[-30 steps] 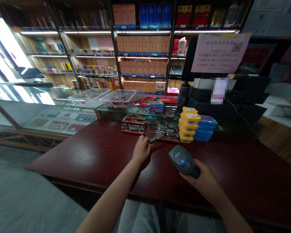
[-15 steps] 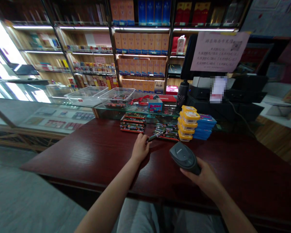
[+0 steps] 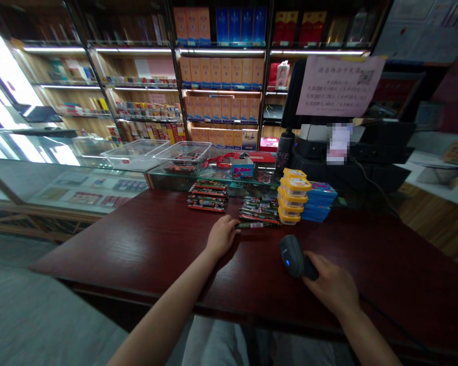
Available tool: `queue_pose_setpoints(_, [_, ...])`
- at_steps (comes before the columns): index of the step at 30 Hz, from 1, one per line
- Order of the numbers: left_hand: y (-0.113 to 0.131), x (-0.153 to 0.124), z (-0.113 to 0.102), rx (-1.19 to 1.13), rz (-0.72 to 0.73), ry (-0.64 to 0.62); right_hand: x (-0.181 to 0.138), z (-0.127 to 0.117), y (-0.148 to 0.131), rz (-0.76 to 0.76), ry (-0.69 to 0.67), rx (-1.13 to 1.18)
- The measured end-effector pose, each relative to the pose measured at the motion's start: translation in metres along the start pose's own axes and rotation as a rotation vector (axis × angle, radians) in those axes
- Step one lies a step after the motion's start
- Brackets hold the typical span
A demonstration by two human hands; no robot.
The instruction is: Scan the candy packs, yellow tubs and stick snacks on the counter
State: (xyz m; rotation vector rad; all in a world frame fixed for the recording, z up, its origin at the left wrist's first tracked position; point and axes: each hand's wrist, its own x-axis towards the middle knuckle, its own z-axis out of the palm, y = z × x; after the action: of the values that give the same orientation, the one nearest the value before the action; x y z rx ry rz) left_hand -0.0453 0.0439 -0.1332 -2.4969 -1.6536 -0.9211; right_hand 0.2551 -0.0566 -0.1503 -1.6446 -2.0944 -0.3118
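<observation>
My left hand point(image 3: 221, 236) rests on the dark red counter point(image 3: 137, 249), fingers curled around the near end of a thin pack point(image 3: 257, 225) that lies flat in front of a stack of similar packs point(image 3: 260, 209). My right hand point(image 3: 333, 287) grips a dark handheld barcode scanner point(image 3: 292, 256) with a small blue light, its head low near the counter and turned toward the pack.
A second stack of packs point(image 3: 208, 195), stacked yellow-lidded tubs point(image 3: 294, 195) and blue boxes point(image 3: 318, 201) sit at the counter's far edge. Behind them are a glass case with clear trays point(image 3: 183, 152), a register unit point(image 3: 351, 152) and shelves of boxed goods point(image 3: 221, 73).
The pack in my left hand has dropped from a raised tilt to lying flat on the counter. My right hand has lowered and turned the scanner down toward the counter.
</observation>
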Motion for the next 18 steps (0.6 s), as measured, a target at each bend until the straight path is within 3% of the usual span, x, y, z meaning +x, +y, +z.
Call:
queue_pose_setpoints(6, [0.011, 0.017, 0.013, 0.056, 0.013, -0.099, 0.001, 0.002, 0.0, 0.007, 0.033, -0.007])
queue_pose_setpoints(14, [0.025, 0.043, 0.034, 0.035, -0.224, 0.017, 0.002, 0.004, 0.002, 0.003, 0.073, 0.014])
queue_pose_setpoints(18, [0.023, 0.044, 0.038, 0.03, -0.246, 0.056, 0.003, 0.002, 0.0, 0.04, 0.058, 0.015])
